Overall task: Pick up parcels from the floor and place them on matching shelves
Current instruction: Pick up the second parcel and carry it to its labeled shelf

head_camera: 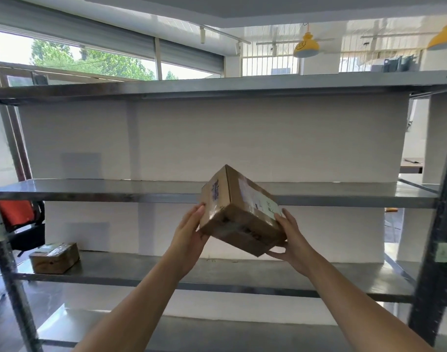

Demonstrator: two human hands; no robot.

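Observation:
A brown cardboard parcel [239,210] with clear tape and a pale green label is held tilted in the air in front of a grey metal shelf rack. My left hand [189,232] grips its left side and my right hand [292,240] supports its lower right corner. The parcel hangs level with the front edge of the middle shelf [115,193], above the lower shelf [242,275]. A second, smaller brown parcel [54,257] lies at the left end of the lower shelf.
The rack's dark uprights stand at left [11,275] and right [436,250], with green tags on them. The top shelf [217,86] runs overhead. An orange-backed chair [19,219] stands behind the rack at left. White panels back the shelves.

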